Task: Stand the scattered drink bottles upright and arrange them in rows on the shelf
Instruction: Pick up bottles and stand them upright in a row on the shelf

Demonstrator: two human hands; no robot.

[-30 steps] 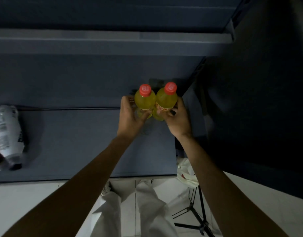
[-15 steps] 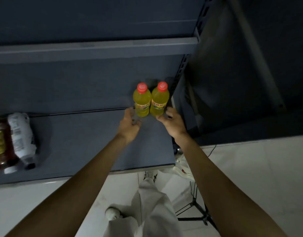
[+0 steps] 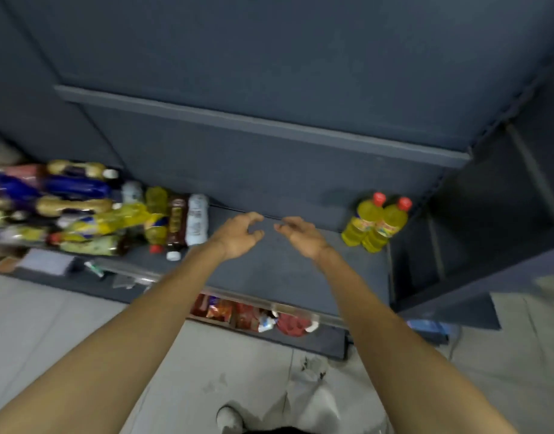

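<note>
Fingers (image 3: 253, 217) of both hands curled loosely, empty, over the shelf (image 3: 269, 270) — two bottles (image 3: 375, 223) upright at its right edge, others (image 3: 113, 214) heaped left.

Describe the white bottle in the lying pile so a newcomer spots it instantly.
Look at the dark shelf, left side, where a pile of bottles lies flat. At the pile's right edge, nearest the left hand, lies the white bottle. It is the only all-white one; its neighbour, a dark brown bottle, has a white cap.
</note>
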